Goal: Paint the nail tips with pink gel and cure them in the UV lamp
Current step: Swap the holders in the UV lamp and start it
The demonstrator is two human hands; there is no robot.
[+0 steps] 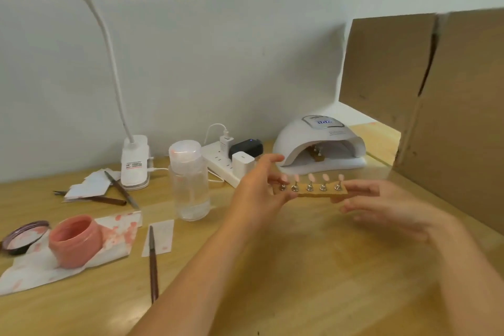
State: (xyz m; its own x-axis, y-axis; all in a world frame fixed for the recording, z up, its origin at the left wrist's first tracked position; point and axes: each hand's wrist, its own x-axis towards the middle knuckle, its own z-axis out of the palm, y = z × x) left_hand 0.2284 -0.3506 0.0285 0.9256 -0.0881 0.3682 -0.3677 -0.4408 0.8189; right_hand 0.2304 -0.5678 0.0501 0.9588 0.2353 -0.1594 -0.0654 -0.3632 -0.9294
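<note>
Left hand (256, 194) and right hand (362, 196) pinch the ends of the strip (313, 193) before the UV lamp (319, 144). Light, stiff; nail tips (311, 178) likely wet: hold ends only.

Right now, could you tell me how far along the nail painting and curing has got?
Painting looks done: the five nail tips are pink and the brush lies on the desk. In hand: left hand and right hand hold the strip before the UV lamp. Curing it remains.
</note>
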